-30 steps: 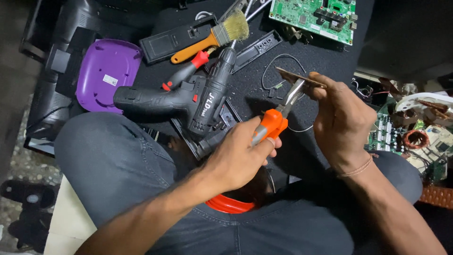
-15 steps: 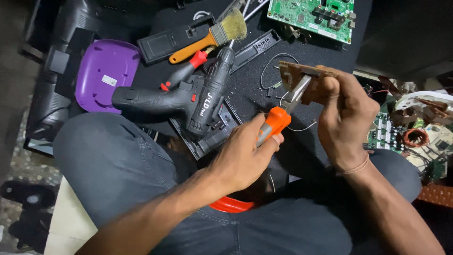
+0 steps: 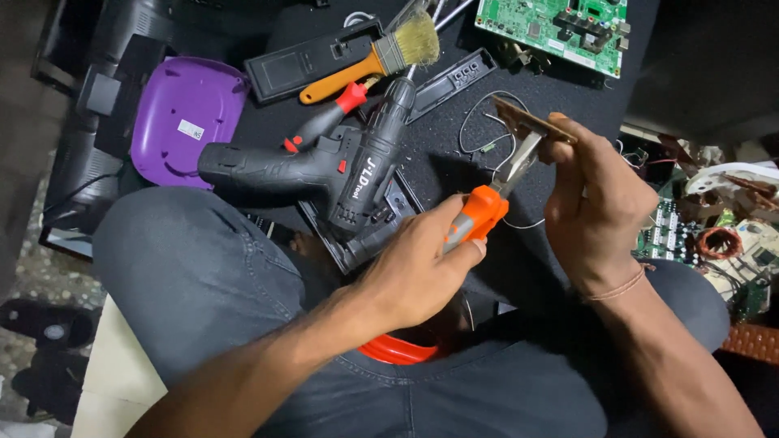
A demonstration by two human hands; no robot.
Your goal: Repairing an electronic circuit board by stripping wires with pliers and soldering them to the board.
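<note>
Above the lap, left hand (image 3: 422, 272) fisted round orange-handled pliers (image 3: 487, 207), right hand (image 3: 596, 211) pinching small brown board (image 3: 531, 123)

I've got one cam only, head-mounted, looking steeply down over the lap at the left hand (image 3: 414, 272) and right hand (image 3: 596, 207), close range. Forward edge catches the green circuit board (image 3: 552, 24); no 2nd view to overlap w/.
</note>
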